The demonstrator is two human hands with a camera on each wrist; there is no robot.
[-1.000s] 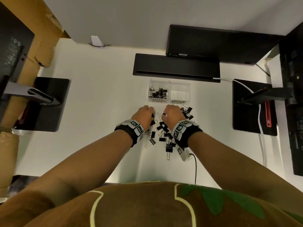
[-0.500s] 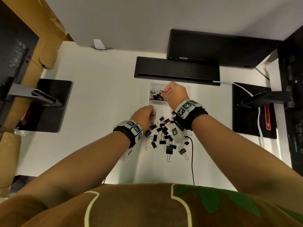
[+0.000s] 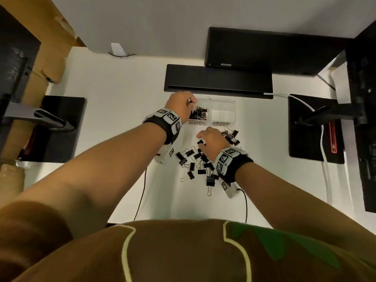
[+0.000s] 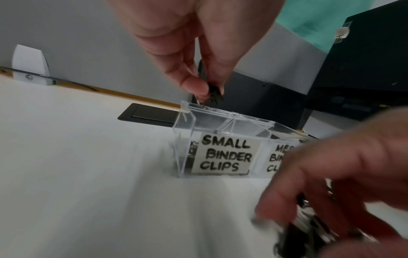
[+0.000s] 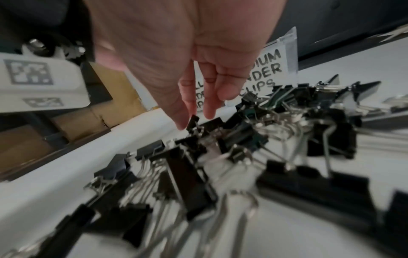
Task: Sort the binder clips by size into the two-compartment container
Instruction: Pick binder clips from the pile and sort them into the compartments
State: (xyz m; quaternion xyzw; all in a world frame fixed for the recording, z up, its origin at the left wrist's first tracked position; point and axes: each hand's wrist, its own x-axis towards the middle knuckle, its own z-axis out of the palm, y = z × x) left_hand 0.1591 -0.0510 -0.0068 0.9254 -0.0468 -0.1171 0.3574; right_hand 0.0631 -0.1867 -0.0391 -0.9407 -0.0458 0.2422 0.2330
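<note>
Left wrist view shows the left hand (image 4: pixel 194 52) pinching 1 small black clip (image 4: pixel 213 90) between thumb and fingertips, right over the far left corner of the clear container (image 4: pixel 223 132), above the compartment labelled SMALL BINDER CLIPS (image 4: pixel 225 155). From where I stand, the thing to get right is to bring the clip inward over the open compartment before letting go; so near the corner wall it could catch the rim and drop outside. Let it fall straight, and keep it off the divider so it cannot tip into the medium side (image 3: pixel 221 113), which from overhead looks to have nothing in it yet, while the small side already holds a dark heap.

Meanwhile the right hand (image 3: pixel 211 142) is low over the loose pile of clips (image 3: pixel 198 165) on the white desk (image 3: pixel 122 119), thumb and first finger closing on a little clip (image 5: pixel 193 122) at the pile's near edge; I judge it touching, though the blur makes a firm pinch hard to call. It should pick 1 that lies free, since the wire handles tangle.

Against the picture from half a second back, the hands have swapped roles: then the right hand was up at the container and the left was down by the pile; now the left is at the container and the right is back among the clips.
</note>
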